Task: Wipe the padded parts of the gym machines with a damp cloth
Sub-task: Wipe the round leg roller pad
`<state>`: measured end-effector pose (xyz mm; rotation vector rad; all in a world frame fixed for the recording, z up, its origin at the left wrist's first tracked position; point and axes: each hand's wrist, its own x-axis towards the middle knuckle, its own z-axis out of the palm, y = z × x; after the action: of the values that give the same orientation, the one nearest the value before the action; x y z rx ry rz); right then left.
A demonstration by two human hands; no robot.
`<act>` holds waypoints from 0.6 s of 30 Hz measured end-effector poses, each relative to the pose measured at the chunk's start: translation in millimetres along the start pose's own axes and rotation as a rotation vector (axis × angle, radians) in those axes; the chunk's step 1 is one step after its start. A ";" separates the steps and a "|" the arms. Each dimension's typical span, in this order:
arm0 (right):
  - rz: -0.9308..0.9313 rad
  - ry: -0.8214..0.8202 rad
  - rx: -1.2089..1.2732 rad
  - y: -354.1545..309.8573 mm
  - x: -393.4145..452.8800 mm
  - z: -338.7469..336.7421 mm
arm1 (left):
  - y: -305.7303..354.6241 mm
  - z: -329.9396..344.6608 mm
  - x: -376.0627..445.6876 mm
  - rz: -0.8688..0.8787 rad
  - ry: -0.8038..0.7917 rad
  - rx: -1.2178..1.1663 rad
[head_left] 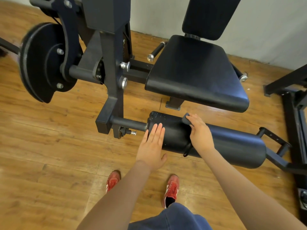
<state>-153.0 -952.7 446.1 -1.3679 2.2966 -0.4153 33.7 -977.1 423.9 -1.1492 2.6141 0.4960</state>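
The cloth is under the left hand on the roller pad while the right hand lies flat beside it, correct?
Not quite: the hands are swapped. In the head view the right hand presses the cloth on the roller pad, and the left hand lies flat beside it.

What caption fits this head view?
Right hand presses a cloth on the roller pad; left hand rests flat on its end, below the seat.
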 end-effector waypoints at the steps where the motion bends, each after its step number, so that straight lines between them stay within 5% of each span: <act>1: 0.014 -0.017 -0.021 3.9 5.3 1.3 | -0.8 0.2 -1.0 0.003 -0.003 0.009; 7: -0.003 -0.164 -0.050 7.2 34.4 5.7 | -4.7 -6.0 9.9 0.046 0.039 0.081; 18: -0.017 0.029 -0.096 7.4 -34.6 31.4 | 1.5 15.1 -10.2 0.056 -0.033 0.056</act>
<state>-128.2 -919.8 422.9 -1.4367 2.3573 -0.3360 40.6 -963.3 414.0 -1.0442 2.6212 0.4464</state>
